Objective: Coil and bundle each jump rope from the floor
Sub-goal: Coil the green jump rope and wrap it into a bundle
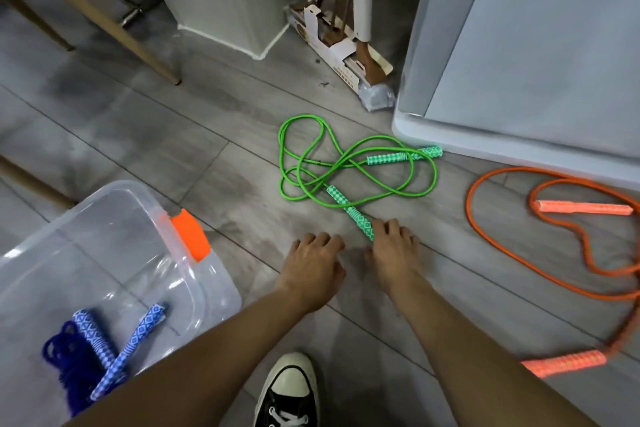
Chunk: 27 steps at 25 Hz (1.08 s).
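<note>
Blue rope (79, 350) is already bundled in the near-left bin (104, 218), green rope (311, 162) lies loose mid-floor, its handle (349, 211) touched by the right hand (393, 250), grip unclear, left hand (313, 262) released, orange rope (585, 208) untouched at right.

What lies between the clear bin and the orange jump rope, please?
Head view: the tangled green jump rope, with the left hand and right hand by its near handle.
</note>
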Available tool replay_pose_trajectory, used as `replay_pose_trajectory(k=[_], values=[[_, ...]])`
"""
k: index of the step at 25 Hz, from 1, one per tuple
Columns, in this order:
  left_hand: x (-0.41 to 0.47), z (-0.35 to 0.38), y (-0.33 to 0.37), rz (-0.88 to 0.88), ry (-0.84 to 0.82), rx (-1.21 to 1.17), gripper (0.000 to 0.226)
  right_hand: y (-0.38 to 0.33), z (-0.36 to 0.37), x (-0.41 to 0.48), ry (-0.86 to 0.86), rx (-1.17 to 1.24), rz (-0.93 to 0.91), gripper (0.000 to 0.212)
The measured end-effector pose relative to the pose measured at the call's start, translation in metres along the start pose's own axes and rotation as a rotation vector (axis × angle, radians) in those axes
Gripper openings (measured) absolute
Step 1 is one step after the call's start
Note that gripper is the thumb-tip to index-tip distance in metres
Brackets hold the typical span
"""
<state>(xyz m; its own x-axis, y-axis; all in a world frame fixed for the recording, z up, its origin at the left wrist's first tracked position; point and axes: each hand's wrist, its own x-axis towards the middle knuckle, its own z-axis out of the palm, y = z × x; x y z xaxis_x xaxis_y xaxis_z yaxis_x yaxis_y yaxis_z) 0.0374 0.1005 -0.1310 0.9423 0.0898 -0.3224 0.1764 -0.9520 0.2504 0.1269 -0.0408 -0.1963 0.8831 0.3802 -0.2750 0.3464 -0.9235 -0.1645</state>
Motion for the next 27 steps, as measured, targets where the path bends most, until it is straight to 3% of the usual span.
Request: replay_pose_trajectory(k=[3, 5, 10, 12, 14, 16, 19, 21, 23, 25, 27], values=[[-0.007, -0.009, -0.001, 0.003, -0.009, -0.022, 0.037, -0.002, 0.005, -0.005, -0.034, -0.019, -0.019, 0.025], [-0.012, -0.017, -0.001, -0.011, -0.038, -0.025, 0.038, -0.005, -0.005, -0.013, -0.148, 0.008, -0.039, 0.026], [-0.038, -0.04, 0.005, -0.1, -0.059, 0.024, 0.058, 0.014, -0.09, -0.035, -0.497, 0.507, -0.199, 0.024], [-0.052, -0.057, 0.012, -0.104, -0.01, 0.063, 0.063, 0.022, -0.14, -0.047, -0.549, 0.646, -0.151, 0.012], [-0.062, -0.084, 0.021, -0.081, 0.054, 0.055, 0.053, 0.021, -0.193, -0.066, -0.557, 0.774, -0.068, 0.01], [-0.068, -0.12, 0.033, 0.01, 0.045, -0.013, 0.037, 0.018, -0.244, -0.085, -0.427, 0.856, -0.011, 0.017], [-0.09, -0.183, 0.069, 0.216, 0.016, -0.205, 0.024, 0.014, -0.311, -0.122, -0.109, 0.991, 0.012, 0.025], [-0.107, -0.219, 0.099, 0.257, 0.001, -0.571, 0.014, 0.01, -0.341, -0.148, 0.029, 1.1, 0.001, 0.03], [-0.125, -0.249, 0.126, 0.229, 0.031, -0.897, 0.021, 0.003, -0.355, -0.175, -0.026, 1.196, -0.043, 0.035], [-0.137, -0.276, 0.146, 0.208, 0.116, -1.056, 0.036, -0.006, -0.359, -0.201, -0.164, 1.25, -0.089, 0.044], [-0.152, -0.302, 0.163, 0.177, 0.168, -1.24, 0.022, -0.009, -0.362, -0.226, -0.22, 1.244, -0.137, 0.045]])
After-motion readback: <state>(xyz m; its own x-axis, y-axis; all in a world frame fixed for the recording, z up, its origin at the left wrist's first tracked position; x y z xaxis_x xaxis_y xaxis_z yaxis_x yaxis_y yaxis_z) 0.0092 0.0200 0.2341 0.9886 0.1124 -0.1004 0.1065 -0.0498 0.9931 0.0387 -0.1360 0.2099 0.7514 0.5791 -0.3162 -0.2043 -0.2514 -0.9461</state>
